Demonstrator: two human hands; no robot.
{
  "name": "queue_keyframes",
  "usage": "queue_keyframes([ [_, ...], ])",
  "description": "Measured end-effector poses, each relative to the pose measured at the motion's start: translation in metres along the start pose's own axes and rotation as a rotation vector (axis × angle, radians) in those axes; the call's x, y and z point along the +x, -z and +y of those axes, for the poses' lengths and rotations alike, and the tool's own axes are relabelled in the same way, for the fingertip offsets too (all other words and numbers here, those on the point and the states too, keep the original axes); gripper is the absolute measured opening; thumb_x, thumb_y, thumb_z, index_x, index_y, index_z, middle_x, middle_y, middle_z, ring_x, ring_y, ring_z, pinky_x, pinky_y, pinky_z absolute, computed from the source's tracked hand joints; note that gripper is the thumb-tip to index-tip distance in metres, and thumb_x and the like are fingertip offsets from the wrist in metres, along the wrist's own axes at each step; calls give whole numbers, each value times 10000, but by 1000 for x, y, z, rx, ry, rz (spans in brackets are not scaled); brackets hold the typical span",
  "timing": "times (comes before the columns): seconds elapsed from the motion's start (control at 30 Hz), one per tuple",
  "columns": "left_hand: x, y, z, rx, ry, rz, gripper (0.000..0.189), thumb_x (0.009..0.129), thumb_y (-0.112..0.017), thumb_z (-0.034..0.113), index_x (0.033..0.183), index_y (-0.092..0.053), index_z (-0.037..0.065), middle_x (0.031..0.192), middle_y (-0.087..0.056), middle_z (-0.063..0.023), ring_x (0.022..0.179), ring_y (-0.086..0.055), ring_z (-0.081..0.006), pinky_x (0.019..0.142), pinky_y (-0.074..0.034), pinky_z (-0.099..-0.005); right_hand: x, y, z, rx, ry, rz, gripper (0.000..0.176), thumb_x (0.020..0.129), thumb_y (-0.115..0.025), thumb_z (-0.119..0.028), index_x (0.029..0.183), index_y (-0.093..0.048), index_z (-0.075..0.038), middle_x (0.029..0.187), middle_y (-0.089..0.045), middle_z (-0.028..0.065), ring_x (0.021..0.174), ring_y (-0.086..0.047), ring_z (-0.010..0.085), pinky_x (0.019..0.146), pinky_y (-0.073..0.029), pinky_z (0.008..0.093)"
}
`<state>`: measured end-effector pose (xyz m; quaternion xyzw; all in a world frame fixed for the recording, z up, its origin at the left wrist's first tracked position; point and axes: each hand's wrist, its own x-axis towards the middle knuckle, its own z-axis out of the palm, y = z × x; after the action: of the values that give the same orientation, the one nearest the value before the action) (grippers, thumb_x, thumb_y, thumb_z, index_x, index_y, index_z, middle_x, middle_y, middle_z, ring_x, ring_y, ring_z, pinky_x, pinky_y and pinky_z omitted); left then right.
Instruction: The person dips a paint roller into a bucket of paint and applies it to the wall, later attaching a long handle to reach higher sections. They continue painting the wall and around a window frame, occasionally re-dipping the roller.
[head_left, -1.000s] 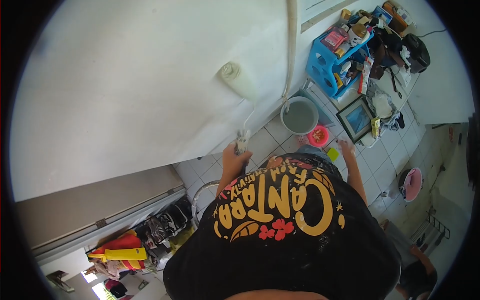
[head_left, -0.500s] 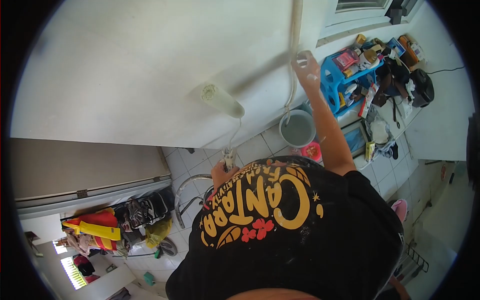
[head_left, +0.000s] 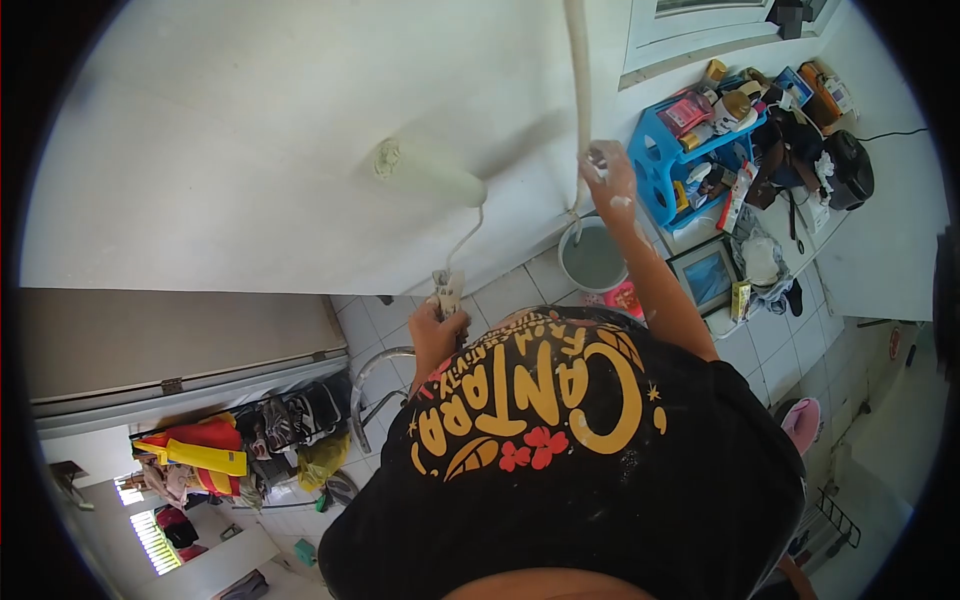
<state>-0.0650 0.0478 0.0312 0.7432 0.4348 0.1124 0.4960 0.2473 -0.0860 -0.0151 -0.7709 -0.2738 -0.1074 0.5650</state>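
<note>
Presently, paint roller: the paint roller [head_left: 430,178] lies beyond the left hand's fingers, alongside the white wall [head_left: 230,150]; I cannot tell whether it presses on it.
Wire and handle: a bent wire [head_left: 468,234] runs from the roller's near end to a paint-crusted handle [head_left: 449,284], whose far end juts past the fingers.
Left hand: the left hand [head_left: 438,327] is curled about the handle, fingers folded round it.
Right hand: the right hand [head_left: 613,187] is raised beside the pale pipe [head_left: 580,90], fingers bent and part-gathered, smeared white; I cannot tell whether they touch the pipe or hold anything.
Between roller and right fingers: well apart, a shadowed stretch of wall between.
Wall edges: the pipe to the right, a grey-brown panel [head_left: 190,340] below at left.
Wall room: bare white surface spreads left of the roller and above it.
Right side: a bucket [head_left: 570,281] below the pipe, a blue rack [head_left: 655,155] just beside the right hand.
Floor: tiled floor [head_left: 508,297] beyond the shirt [head_left: 600,500]; a curved metal tube [head_left: 356,405] near the left forearm.
</note>
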Motion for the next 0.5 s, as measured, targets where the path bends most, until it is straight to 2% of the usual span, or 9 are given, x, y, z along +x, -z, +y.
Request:
queue_keyframes([
  [0.07,6,-8,10,-135,7,-41,172,701,-664,93,772,-588,-44,567,-594,-71,477,-554,-127,451,-428,-275,-9,23,3,-97,-44,1,220,815,-713,-128,989,-634,-21,906,-612,102,788,-610,235,733,-509,345],
  [0.13,19,-15,18,-72,-2,-84,178,695,-667,94,770,-585,-44,561,-587,-70,460,-550,-139,440,-429,-281,-12,45,9,-91,-54,3,226,808,-718,-120,993,-634,-20,904,-610,103,791,-611,237,736,-510,344],
  [0.23,36,-41,38,-184,-62,-206,114,700,-651,0,774,-575,-41,598,-578,-73,455,-535,-139,420,-412,-268,-15,71,20,-93,-60,-19,243,797,-726,-106,1004,-635,-17,903,-609,105,799,-613,241,741,-509,344],
  [0.33,52,-71,70,-238,-107,-323,139,676,-659,36,756,-582,-48,568,-571,-79,434,-532,-142,415,-427,-275,-13,87,26,-118,-47,-46,265,791,-731,-93,1023,-633,-11,921,-614,108,806,-619,244,746,-506,347],
  [0.43,73,-108,93,-319,-168,-421,164,669,-666,-2,802,-587,-57,605,-576,-84,448,-535,-144,419,-424,-275,-9,95,26,-116,-51,-93,264,791,-732,-90,1023,-630,-17,931,-614,115,851,-621,263,777,-503,364],
  [0.5,79,-130,112,-407,-110,-468,205,669,-669,-27,852,-583,-63,632,-585,-89,462,-539,-147,426,-426,-277,-5,96,32,-90,11,-147,258,789,-730,-80,1019,-629,-24,1004,-637,121,953,-617,295,850,-494,386],
])
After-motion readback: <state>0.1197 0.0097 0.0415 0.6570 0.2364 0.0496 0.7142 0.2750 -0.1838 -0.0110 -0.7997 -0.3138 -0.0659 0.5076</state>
